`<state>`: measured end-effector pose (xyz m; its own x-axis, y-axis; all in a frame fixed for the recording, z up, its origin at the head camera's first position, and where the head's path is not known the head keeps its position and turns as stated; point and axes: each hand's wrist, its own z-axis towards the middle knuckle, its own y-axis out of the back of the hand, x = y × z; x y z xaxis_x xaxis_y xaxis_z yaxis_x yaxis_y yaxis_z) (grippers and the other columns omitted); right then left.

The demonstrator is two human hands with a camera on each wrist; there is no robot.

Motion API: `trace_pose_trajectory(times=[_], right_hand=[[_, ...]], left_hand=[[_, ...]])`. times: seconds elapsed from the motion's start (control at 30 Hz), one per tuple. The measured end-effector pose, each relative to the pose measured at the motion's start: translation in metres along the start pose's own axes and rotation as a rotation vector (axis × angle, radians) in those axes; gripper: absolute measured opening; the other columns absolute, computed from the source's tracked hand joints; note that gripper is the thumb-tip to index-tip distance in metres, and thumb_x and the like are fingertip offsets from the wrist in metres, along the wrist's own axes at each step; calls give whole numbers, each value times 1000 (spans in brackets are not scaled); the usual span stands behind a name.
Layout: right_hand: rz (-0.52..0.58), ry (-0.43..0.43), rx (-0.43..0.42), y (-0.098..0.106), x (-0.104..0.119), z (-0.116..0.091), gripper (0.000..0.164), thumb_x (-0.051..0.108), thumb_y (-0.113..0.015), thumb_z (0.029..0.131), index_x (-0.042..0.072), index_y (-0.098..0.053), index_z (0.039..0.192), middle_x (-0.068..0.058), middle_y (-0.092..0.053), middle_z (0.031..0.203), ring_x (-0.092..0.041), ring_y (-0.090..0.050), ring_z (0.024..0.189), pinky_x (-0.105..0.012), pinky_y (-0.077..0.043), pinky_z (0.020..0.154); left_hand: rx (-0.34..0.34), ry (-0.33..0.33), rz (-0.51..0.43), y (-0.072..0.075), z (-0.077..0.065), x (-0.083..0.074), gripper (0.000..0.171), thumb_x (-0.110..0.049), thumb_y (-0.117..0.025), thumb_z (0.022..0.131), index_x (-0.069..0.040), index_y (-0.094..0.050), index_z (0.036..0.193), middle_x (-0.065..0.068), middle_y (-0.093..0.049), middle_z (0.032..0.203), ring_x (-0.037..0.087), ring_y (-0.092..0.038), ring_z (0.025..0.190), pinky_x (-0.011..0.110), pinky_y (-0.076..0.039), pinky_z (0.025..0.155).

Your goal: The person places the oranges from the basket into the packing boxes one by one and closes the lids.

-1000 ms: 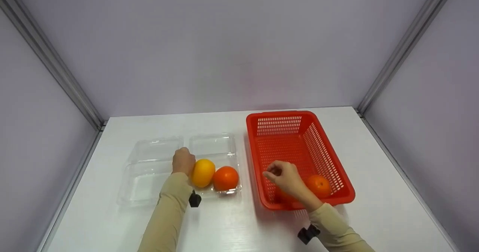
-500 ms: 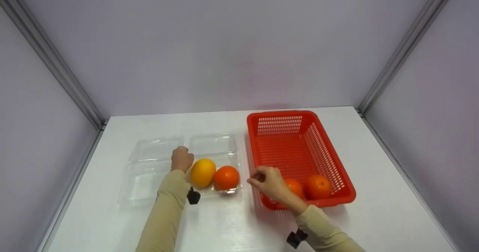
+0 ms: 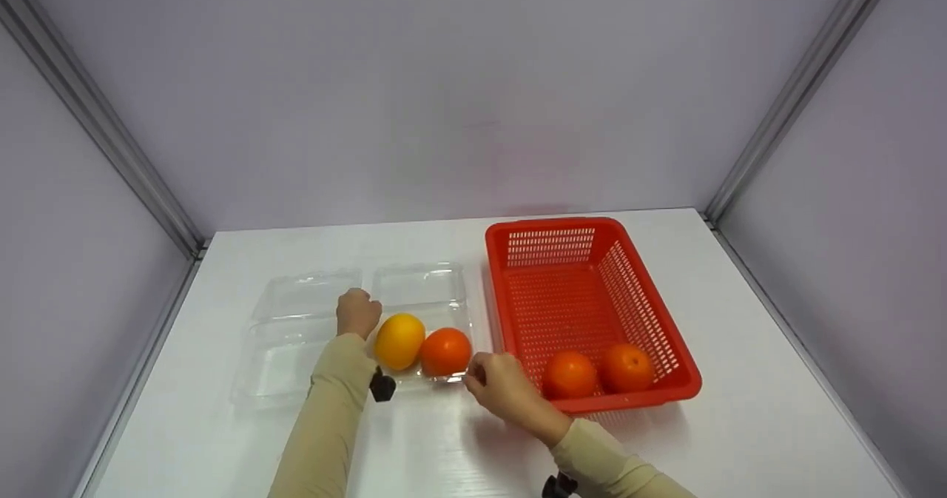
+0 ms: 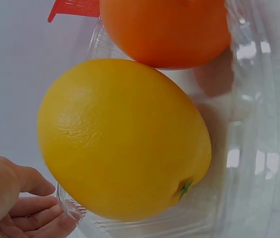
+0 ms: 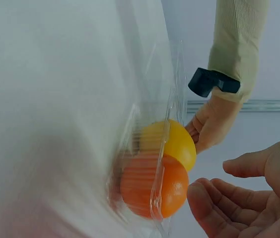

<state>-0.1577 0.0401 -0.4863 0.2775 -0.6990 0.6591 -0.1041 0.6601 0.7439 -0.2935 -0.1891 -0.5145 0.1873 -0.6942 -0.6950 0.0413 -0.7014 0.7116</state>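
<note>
A clear plastic clamshell container lies open on the table, its lid half on the left. In its near part sit a yellow fruit with a green stem end and, touching it, an orange. My left hand is left of the yellow fruit; its thumb and fingers pinch the container's rim in the left wrist view. My right hand hovers by the container's near right corner, holding nothing. Its thumb and loosely bent fingers stand apart, close to the orange in the right wrist view.
A red plastic basket stands to the right, with two oranges side by side at its near end. The container's lid half lies flat at the left. Grey walls enclose the white table.
My right hand has moved left and nearer, out from over the basket to the container's corner, uncovering the oranges in the basket. My left hand has shifted only slightly left.
</note>
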Motion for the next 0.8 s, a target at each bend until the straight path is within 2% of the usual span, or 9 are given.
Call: trace_pose_trajectory(times=[0.07, 0.13, 0.27, 0.4, 0.47, 0.57, 0.63, 0.7, 0.8], right_hand=[[12, 0, -13, -8, 3, -2, 7, 2, -64, 83, 0, -64, 75, -10, -64, 65, -3, -44, 57, -14, -41, 51], [97, -29, -5, -17, 4, -4, 8, 1, -62, 84, -1, -63, 76, -11, -64, 65, -2, -45, 56, -13, -42, 50], [383, -161, 23, -35, 1, -8, 12, 3, -60, 89, -7, -62, 83, -19, -66, 68, -3, -50, 52, -15, -49, 48], [599, -287, -18, -52, -11, -13, 20, 5, -57, 92, -15, -60, 90, -26, -65, 69, -5, -53, 49, -23, -55, 49], [670, -345, -52, -59, -18, -15, 23, 6, -56, 93, -17, -59, 92, -22, -65, 68, -5, -53, 50, -25, -55, 51], [756, -416, -101, -65, -27, -16, 23, 7, -54, 95, -15, -57, 95, -10, -62, 67, -6, -53, 53, -23, -55, 54], [816, -447, -129, -66, -31, -15, 23, 9, -51, 97, -13, -55, 97, -1, -59, 70, -5, -53, 56, -21, -54, 56], [869, -469, -154, -66, -34, -13, 20, 11, -48, 99, -9, -53, 99, 2, -57, 73, -5, -53, 61, -19, -53, 59], [935, -505, -176, -66, -35, -11, 20, 15, -44, 101, -4, -48, 103, 3, -55, 77, -5, -52, 66, -16, -51, 62]], left_hand=[[-9, -6, -6, 0, 0, 0, 37, -3, -46, 89, 19, -58, 117, 36, -59, 123, 48, -57, 119, 53, -50, 100], [-27, -22, -2, -1, -1, 0, 36, -2, -46, 88, 19, -59, 115, 36, -60, 121, 48, -57, 117, 54, -51, 99], [-53, -44, 5, -2, -2, 1, 35, -1, -47, 88, 19, -60, 113, 36, -61, 119, 48, -58, 115, 54, -51, 97], [-53, -32, 5, -2, -2, 1, 35, -2, -48, 88, 18, -60, 114, 35, -62, 118, 48, -59, 114, 53, -51, 98], [-51, -18, 0, -2, -2, 1, 34, -2, -48, 88, 18, -60, 114, 35, -62, 118, 48, -59, 114, 53, -51, 98], [-56, -18, -3, -3, -2, 0, 33, -2, -49, 87, 19, -61, 110, 35, -63, 115, 47, -61, 111, 53, -52, 96], [-66, -27, -4, -3, -1, 0, 28, -1, -49, 86, 18, -63, 101, 35, -66, 106, 44, -66, 96, 51, -55, 90], [-73, -37, -2, -4, -1, 0, 21, 0, -49, 84, 15, -63, 87, 30, -67, 87, 35, -62, 75, 47, -57, 76], [-72, -26, -13, -5, 4, 3, 16, 0, -51, 83, 11, -61, 79, 25, -65, 80, 27, -53, 67, 45, -54, 69]])
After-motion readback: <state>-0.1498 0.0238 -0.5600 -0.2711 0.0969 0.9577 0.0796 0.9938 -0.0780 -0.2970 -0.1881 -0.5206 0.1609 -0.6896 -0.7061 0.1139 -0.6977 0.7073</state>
